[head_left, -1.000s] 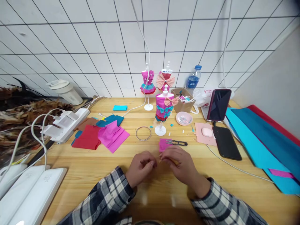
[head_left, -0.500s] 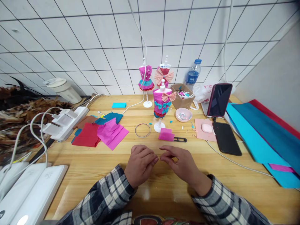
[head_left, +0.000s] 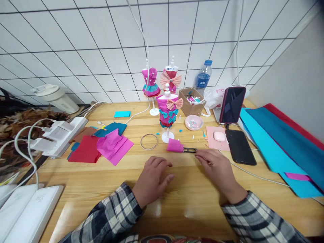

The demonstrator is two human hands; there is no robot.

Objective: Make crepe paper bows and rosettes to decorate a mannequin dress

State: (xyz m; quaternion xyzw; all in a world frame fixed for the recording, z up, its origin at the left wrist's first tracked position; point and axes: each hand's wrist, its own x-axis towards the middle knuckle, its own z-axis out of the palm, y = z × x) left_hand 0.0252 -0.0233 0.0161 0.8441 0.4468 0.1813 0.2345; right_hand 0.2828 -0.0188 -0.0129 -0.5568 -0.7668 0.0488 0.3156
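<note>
My right hand [head_left: 219, 170] reaches forward, its thumb and fingertips closed at the near end of a black tool with a slotted handle [head_left: 188, 150]. The tool's other end is hidden under a folded piece of magenta crepe paper [head_left: 174, 145]. My left hand [head_left: 153, 180] rests over the table with thumb and fingers apart, holding nothing. Beyond the hands stands a small dress form [head_left: 168, 108] in a magenta paper dress with teal bows and a peach bow. A thin metal ring [head_left: 149, 141] lies left of its base.
Two more dressed forms stand behind, beside a cardboard box [head_left: 189, 107] and a water bottle [head_left: 203, 79]. A pink bowl [head_left: 194, 123] holds small beads. Red paper [head_left: 84, 150] and magenta paper [head_left: 113, 145] lie left. Phones, cables and blue sheets [head_left: 268, 145] occupy the right; a power strip [head_left: 59, 138] sits left.
My right hand has moved right and forward, from close beside my left hand to the black tool's handle. The left hand's fingers have spread. The view has shifted slightly.
</note>
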